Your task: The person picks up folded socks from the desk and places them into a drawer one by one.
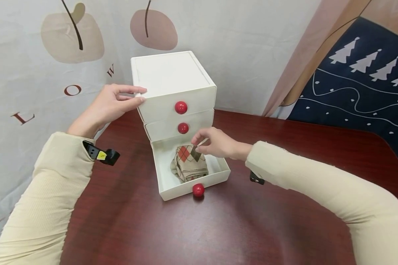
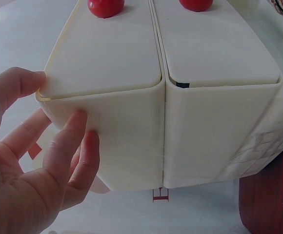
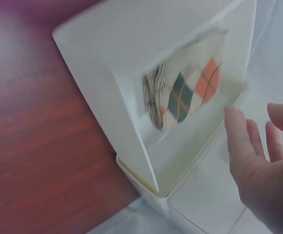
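Observation:
A white cabinet (image 1: pixel 172 73) of small drawers with red knobs stands on the table. My left hand (image 1: pixel 114 101) touches its upper front left corner, with thumb and fingers spread about the edge; the left wrist view shows the fingertips (image 2: pixel 75 119) at the side wall. The bottom drawer (image 1: pixel 160 180) is pulled out, and the two drawers above it are closed. In it lies a folded pair of argyle socks (image 1: pixel 189 167), beige with orange and dark green diamonds. Above the drawer's back part hovers my right hand (image 1: pixel 219 143), fingers loosely bent around nothing, apart from the socks in the right wrist view.
The dark red-brown table (image 1: pixel 146 232) runs beneath the cabinet. A pale curtain (image 1: pixel 245 48) with fruit prints and letters hangs behind it. To the right hangs a navy cloth (image 1: pixel 361 84) with white trees. The lowest red knob (image 1: pixel 198 190) sticks out from the open drawer.

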The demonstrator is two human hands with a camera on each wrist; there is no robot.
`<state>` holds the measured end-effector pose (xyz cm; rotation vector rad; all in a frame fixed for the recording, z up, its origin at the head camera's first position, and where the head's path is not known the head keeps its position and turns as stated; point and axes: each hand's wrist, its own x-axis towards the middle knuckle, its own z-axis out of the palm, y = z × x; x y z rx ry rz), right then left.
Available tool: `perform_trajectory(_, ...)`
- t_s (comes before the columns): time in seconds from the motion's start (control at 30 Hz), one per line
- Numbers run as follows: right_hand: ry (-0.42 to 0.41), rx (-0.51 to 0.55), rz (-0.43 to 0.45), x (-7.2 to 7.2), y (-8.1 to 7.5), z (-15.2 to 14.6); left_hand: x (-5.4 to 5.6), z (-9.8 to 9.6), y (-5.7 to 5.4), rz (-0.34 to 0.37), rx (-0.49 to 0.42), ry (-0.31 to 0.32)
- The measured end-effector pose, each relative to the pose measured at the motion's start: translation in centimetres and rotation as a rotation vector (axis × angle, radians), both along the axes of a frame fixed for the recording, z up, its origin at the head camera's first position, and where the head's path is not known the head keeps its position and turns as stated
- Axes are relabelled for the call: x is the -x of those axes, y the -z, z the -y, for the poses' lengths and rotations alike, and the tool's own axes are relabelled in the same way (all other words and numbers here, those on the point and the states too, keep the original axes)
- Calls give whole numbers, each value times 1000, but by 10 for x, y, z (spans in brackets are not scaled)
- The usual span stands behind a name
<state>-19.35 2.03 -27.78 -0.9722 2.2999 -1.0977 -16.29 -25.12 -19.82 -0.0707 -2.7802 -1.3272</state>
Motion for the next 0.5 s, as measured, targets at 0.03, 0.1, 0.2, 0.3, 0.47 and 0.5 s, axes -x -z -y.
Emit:
perform_trajectory(0.03,-3,13,8,-4,-1,-3,0,0,0,2,-2,1)
perform_trajectory(0.1,-1,42,43,-11,-3,-9,0,1,0,7,-3,0)
perform_trajectory(0.2,12,102,107,-24,-6,-16,1,2,1,10,2,0)
perform_trajectory(0.3,29,181,157,-35,-7,-24,0,2,1,7,13,-7)
perform_trajectory(0.47,36,342,246,-51,-1,-35,1,0,0,6,15,-5)
perform_trajectory(0.5,36,368,260,-54,2,-37,1,0,0,7,12,-2)
